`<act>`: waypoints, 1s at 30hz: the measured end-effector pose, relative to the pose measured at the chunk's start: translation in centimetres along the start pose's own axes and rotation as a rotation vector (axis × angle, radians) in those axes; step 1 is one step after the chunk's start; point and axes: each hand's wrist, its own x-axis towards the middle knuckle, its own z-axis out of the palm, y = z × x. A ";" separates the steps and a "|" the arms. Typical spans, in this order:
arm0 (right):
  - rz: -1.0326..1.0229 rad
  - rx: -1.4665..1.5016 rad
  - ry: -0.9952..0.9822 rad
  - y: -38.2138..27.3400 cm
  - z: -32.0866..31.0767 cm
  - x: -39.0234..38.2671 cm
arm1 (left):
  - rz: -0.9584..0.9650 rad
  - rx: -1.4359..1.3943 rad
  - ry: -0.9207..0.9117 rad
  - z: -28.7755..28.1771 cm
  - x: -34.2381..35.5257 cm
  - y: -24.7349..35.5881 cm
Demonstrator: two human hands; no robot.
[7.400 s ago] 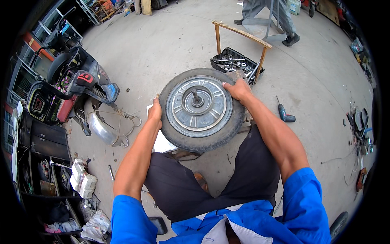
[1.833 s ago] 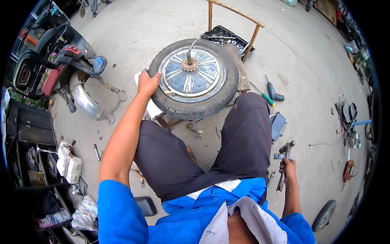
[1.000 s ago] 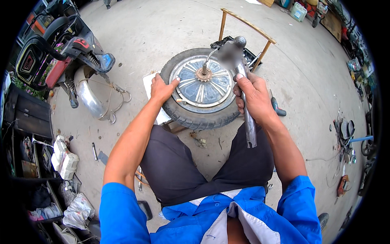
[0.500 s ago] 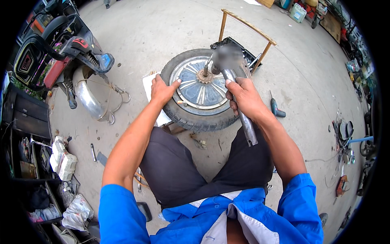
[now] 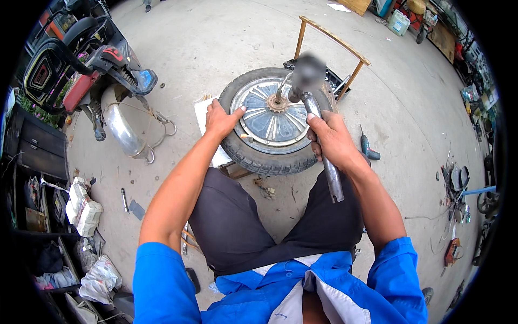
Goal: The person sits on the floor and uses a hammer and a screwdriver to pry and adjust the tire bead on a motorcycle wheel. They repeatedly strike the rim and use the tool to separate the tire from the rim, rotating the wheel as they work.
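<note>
- Black-tyred round wheel with a grey metal hub cover: lying flat, cover up, in front of the person's knees, on a low brown wooden support mostly hidden beneath it.
- Handling: judging by the big metal hub, heavy for its size. Tyre stiff but slightly giving; should grip well. Bare cover looks smoother, maybe slippery if greasy.
- Where to hold: tyre, both hands at opposite sides. I'd not lift by the thin grey cable near the axle; likely the fragile bit.
- Looks: ribbed cover with radial spokes, scuffed, dull blue-grey between pale ribs. Rusty brown toothed metal sprocket in the centre, dark upright metal axle through it. Tyre dusty, blocky tread. Small yellowish stub by the near-left rim, possibly the valve.
- Bare left hand: clasping the wheel's left side, thumb on the metal edge, fingers over the tyre.
- Bare right hand: wrapped around the handle of a grey metal hammer, head end over the wheel's far-right part. Head blurred; can't tell whether it touches.
- Hammer handling: rigid, probably head-heavy; smooth worn handle could slip. Mid-handle hold looks controllable. Lower end notched.
- Around: flat white sheet by the wheel's left edge; black open toolbox beyond, by a thin brown wooden frame; dark teal power drill on the grey concrete floor, right.
</note>
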 end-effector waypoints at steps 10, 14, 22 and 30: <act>-0.287 -0.105 -0.076 -3.1 2.6 1.6 | 0.006 0.021 0.028 0.2 -0.1 -0.5; -0.128 -0.313 -0.162 -1.6 2.6 3.2 | 0.015 0.019 0.013 0.4 0.1 -0.3; -0.210 -0.272 -0.143 -3.5 3.0 3.7 | 0.017 0.014 0.028 0.5 -0.1 -0.6; -0.205 -0.269 -0.135 -4.8 3.2 3.9 | 0.004 0.025 0.013 0.1 -0.3 -0.4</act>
